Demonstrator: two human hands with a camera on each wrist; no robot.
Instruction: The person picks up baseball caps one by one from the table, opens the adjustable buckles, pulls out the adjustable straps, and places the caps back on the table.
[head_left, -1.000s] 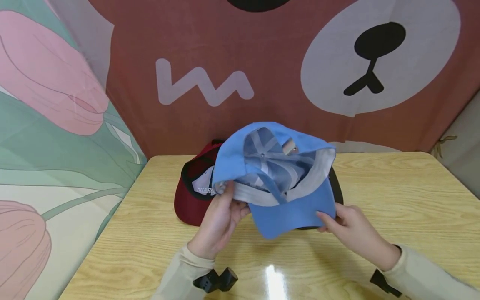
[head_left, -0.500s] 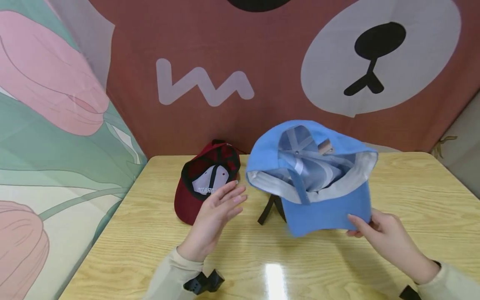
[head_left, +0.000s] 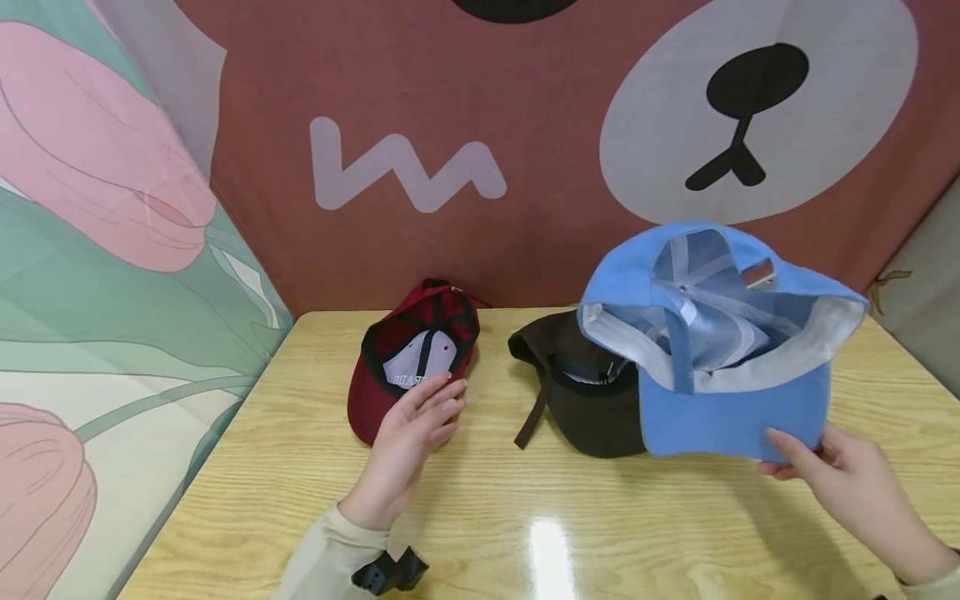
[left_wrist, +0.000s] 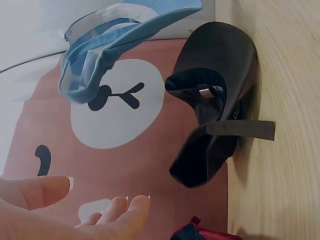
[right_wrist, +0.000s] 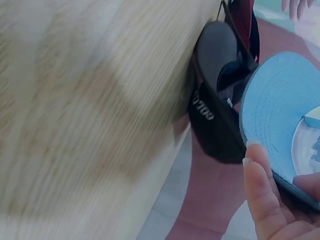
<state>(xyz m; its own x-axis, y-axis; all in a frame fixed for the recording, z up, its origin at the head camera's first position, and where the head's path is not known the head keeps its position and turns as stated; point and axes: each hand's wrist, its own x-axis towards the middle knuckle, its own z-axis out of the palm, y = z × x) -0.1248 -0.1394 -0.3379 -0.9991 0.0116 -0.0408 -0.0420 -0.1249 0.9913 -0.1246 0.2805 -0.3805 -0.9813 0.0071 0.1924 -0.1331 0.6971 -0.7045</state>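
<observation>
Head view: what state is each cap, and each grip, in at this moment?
Blue cap: held up by its brim, inside showing, strap hanging loose.
Black cap: on the table, partly behind the blue cap, strap end loose.
Red cap: on the table, inside showing.
Right grip: pinching the blue cap's brim.
Left grip: holding nothing, relaxed.

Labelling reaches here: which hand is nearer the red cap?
Left. In the head view, the left hand overlaps the red cap; the right hand is far right of it, holding the blue cap.
</observation>
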